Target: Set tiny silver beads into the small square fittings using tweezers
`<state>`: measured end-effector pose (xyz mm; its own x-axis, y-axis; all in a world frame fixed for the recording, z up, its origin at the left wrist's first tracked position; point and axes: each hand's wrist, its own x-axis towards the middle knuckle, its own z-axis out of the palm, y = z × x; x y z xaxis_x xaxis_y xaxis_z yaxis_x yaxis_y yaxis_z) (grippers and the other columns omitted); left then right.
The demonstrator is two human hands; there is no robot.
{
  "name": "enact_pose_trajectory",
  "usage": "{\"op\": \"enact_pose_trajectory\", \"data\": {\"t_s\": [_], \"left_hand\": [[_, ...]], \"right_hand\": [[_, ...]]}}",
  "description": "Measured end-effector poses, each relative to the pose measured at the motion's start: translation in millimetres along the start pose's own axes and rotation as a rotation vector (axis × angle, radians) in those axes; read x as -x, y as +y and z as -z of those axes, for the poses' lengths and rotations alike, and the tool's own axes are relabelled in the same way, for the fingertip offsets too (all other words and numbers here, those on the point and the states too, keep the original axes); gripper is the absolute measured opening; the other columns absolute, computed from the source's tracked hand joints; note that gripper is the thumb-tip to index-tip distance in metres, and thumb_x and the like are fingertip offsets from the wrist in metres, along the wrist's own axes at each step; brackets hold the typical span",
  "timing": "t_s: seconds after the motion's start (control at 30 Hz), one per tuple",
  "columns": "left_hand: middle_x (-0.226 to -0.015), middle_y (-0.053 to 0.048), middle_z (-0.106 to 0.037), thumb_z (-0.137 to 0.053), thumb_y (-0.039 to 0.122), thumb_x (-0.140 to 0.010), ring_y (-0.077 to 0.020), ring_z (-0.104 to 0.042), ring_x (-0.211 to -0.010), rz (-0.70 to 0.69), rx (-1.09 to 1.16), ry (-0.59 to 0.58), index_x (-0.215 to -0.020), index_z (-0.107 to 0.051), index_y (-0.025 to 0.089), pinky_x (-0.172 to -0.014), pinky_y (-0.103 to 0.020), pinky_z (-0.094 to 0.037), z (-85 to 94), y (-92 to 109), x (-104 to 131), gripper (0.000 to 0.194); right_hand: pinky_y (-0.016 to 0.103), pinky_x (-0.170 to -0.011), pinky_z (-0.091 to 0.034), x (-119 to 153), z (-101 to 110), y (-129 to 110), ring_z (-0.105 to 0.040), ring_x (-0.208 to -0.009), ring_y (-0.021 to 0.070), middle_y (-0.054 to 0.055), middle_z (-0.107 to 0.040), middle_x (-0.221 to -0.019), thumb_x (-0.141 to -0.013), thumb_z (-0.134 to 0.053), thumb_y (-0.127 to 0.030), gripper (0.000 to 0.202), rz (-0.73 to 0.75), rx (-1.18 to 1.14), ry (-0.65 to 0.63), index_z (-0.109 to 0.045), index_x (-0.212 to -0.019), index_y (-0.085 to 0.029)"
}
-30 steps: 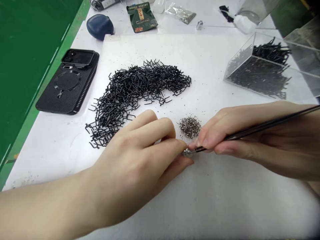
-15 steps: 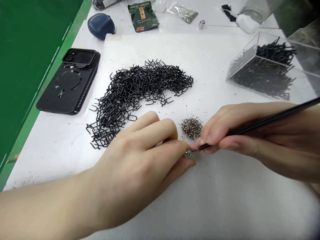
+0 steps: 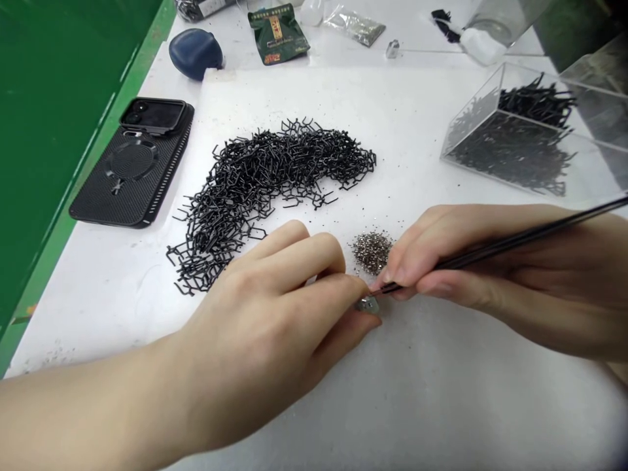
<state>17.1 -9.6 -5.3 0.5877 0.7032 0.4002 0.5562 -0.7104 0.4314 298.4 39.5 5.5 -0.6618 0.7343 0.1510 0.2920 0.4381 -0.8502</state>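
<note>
Between the thumb and forefinger of my left hand [image 3: 275, 314] is a small silver metal piece [image 3: 367, 303] with little holes, mostly hidden by the fingers. My right hand [image 3: 471, 261] grips slim black tweezers [image 3: 520, 242] like a pen. Their tips reach the metal piece, close to my left fingertips; whether they pinch anything there is too small to tell. Just beyond the fingers of my right hand lies a small heap of tiny shiny metal bits [image 3: 371, 252]. Past my left hand, a curved pile of bent black pieces [image 3: 275, 163] spreads over the white surface.
A clear box [image 3: 510, 154] of black strips stands at the right. To the left lies a black phone [image 3: 130, 160]. Along the back are a dark blue rounded object [image 3: 196, 53], a green packet [image 3: 279, 34], a clear bag [image 3: 354, 25] and a small metal block [image 3: 392, 48].
My right hand and the tweezers have shifted slightly left. The metal piece is turned a little in my left fingers. The whole view has moved slightly.
</note>
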Motion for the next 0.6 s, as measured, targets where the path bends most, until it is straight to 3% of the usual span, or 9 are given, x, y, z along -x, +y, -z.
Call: {"op": "enact_pose_trajectory", "data": {"t_s": [0.27, 0.6], "left_hand": [[-0.089, -0.003, -0.078, -0.073, 0.012, -0.120, -0.0192, -0.065, -0.081, 0.004, -0.001, -0.015, -0.092, -0.084, 0.015, -0.082, -0.036, -0.065, 8.1, 3.6, -2.0, 0.031], [-0.093, -0.003, -0.079, -0.073, 0.014, -0.122, -0.0192, -0.068, -0.084, 0.018, -0.013, -0.037, -0.094, -0.083, 0.017, -0.086, -0.036, -0.067, 9.1, 3.4, -1.4, 0.030]], "right_hand": [[0.028, -0.076, -0.074, 3.1, 0.0, 3.4, -0.091, -0.094, 0.0213, -0.003, -0.092, -0.105, -0.113, -0.090, -0.030, 0.009, -0.007, -0.021, -0.011, -0.089, -0.114, -0.038], [0.033, -0.068, -0.075, -0.3, 0.3, 1.0, -0.092, -0.086, 0.0252, -0.003, -0.094, -0.100, -0.107, -0.096, -0.035, 0.008, -0.060, -0.056, 0.008, -0.093, -0.108, -0.043]]}}
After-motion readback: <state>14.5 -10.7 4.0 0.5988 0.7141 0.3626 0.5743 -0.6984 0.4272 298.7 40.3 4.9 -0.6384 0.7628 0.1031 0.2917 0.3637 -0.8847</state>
